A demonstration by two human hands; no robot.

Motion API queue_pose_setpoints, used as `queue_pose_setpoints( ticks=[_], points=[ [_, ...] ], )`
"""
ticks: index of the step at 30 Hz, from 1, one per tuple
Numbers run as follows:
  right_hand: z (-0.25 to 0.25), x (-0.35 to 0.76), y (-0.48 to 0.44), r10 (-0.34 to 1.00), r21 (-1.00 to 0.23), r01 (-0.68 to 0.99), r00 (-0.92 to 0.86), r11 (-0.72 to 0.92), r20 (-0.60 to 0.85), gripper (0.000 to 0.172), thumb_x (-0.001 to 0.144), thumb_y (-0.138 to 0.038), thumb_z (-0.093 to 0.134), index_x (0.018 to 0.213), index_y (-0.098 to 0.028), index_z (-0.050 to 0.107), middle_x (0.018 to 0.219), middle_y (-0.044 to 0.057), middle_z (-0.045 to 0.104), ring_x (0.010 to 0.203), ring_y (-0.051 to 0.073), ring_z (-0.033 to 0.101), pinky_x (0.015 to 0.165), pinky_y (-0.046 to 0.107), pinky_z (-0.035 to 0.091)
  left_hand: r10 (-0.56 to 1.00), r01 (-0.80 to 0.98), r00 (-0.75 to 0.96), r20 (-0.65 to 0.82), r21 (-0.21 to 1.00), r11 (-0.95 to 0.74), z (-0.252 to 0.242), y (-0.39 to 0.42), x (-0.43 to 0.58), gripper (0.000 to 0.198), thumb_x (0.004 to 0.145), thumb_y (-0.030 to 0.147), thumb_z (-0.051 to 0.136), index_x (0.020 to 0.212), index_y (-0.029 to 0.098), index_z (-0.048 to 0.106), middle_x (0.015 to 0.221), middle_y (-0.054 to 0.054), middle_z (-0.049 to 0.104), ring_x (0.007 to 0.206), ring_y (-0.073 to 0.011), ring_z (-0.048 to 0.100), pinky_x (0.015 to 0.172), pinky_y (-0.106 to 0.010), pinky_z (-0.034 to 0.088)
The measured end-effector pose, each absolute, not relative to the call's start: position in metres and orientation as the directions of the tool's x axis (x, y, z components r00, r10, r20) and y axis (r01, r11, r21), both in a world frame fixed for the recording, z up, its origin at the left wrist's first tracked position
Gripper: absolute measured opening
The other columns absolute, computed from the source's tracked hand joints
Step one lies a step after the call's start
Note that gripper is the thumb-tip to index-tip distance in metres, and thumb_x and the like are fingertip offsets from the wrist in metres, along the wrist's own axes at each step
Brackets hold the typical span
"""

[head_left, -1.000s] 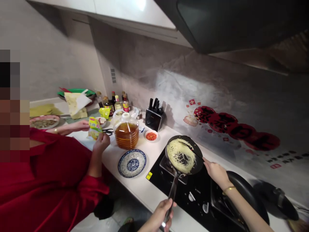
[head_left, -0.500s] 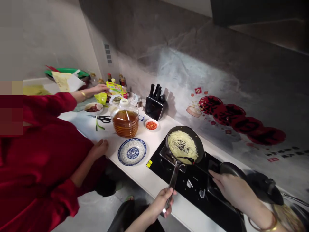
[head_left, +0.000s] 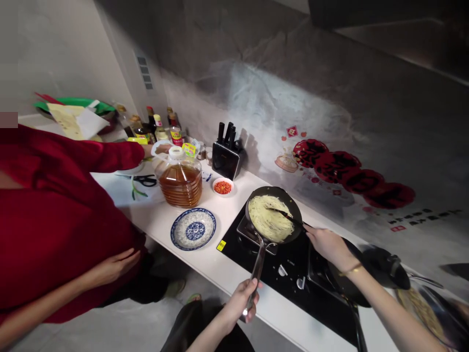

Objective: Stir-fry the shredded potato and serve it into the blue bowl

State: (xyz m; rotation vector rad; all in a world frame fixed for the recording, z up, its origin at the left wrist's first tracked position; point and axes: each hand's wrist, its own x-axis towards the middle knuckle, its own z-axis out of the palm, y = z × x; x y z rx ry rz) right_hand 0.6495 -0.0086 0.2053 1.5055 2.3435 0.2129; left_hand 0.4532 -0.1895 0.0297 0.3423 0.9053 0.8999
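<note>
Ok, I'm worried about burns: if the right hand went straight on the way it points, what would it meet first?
Beyond its utensil, the right hand would probably meet the frying pan first, though depth is unclear.

From afar I count the wearer's two: one left hand [head_left: 245,297], one right hand [head_left: 327,247]; one pan [head_left: 290,201] of pale shreds [head_left: 269,223], one spatula [head_left: 285,215], two stove knobs [head_left: 282,270], one blue-and-white plate [head_left: 193,230], one small bowl [head_left: 223,195] of red bits [head_left: 223,187], one oil jug [head_left: 181,187], one knife block [head_left: 225,161], one pair of scissors [head_left: 146,181]; at least six bottles [head_left: 176,137], one co-worker in red [head_left: 66,220]
</note>
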Motion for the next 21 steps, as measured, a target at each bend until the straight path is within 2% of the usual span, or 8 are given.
queue_pose_setpoints(
  ticks=[3,6,9,12,17,21],
  points=[
    [0.226,0.665,-0.038,0.88,0.27,0.844,-0.402,0.464,-0.253,0.04,0.094,-0.031,0.034,0.125,-0.028,0.059,0.094,0.007,0.073,0.084,0.022,0.069,0.07,0.03,0.051,0.794,-0.532,0.304,-0.526,0.598,0.599,0.032,-0.19,0.453,0.057,0.071,0.07,0.053,0.091,0.017,0.05,0.059,0.007,0.05,0.028,-0.0044,0.039,0.029,-0.019,0.022],
    [0.224,0.656,-0.056,0.861,0.32,0.808,-0.404,0.495,-0.31,0.041,0.094,-0.027,0.034,0.128,-0.026,0.057,0.086,0.009,0.073,0.075,0.021,0.07,0.063,0.028,0.051,0.796,-0.542,0.311,-0.519,0.591,0.597,0.031,-0.19,0.453,0.057,0.07,0.071,0.053,0.09,0.017,0.051,0.059,0.006,0.051,0.028,-0.0043,0.039,0.03,-0.019,0.021],
    [0.203,0.636,-0.049,0.896,0.445,0.778,-0.374,0.443,-0.239,0.044,0.093,-0.023,0.034,0.134,-0.023,0.051,0.078,0.011,0.071,0.066,0.021,0.069,0.054,0.027,0.049,0.792,-0.54,0.31,-0.525,0.588,0.602,0.029,-0.19,0.452,0.058,0.069,0.071,0.054,0.09,0.017,0.051,0.058,0.006,0.051,0.028,-0.0049,0.039,0.03,-0.019,0.021],
    [0.181,0.621,-0.024,0.915,0.49,0.775,-0.373,0.398,-0.153,0.044,0.094,-0.023,0.034,0.134,-0.023,0.05,0.076,0.011,0.07,0.065,0.021,0.069,0.052,0.026,0.048,0.785,-0.527,0.31,-0.537,0.59,0.612,0.028,-0.19,0.452,0.059,0.069,0.071,0.055,0.092,0.017,0.051,0.058,0.007,0.05,0.028,-0.0051,0.039,0.03,-0.02,0.021],
    [0.173,0.621,-0.012,0.923,0.477,0.79,-0.339,0.385,-0.183,0.046,0.093,-0.018,0.033,0.136,-0.019,0.047,0.082,0.014,0.07,0.069,0.022,0.069,0.054,0.026,0.048,0.797,-0.54,0.293,-0.528,0.596,0.594,0.028,-0.19,0.453,0.058,0.07,0.07,0.055,0.093,0.017,0.05,0.057,0.007,0.05,0.028,-0.0053,0.039,0.029,-0.02,0.022],
    [0.199,0.637,-0.038,0.865,0.428,0.752,-0.427,0.502,-0.264,0.043,0.094,-0.023,0.034,0.132,-0.022,0.052,0.077,0.011,0.069,0.067,0.02,0.068,0.055,0.025,0.048,0.803,-0.545,0.288,-0.521,0.6,0.585,0.031,-0.19,0.453,0.059,0.069,0.07,0.056,0.092,0.017,0.05,0.056,0.007,0.05,0.028,-0.0057,0.039,0.029,-0.02,0.024]
  ],
)
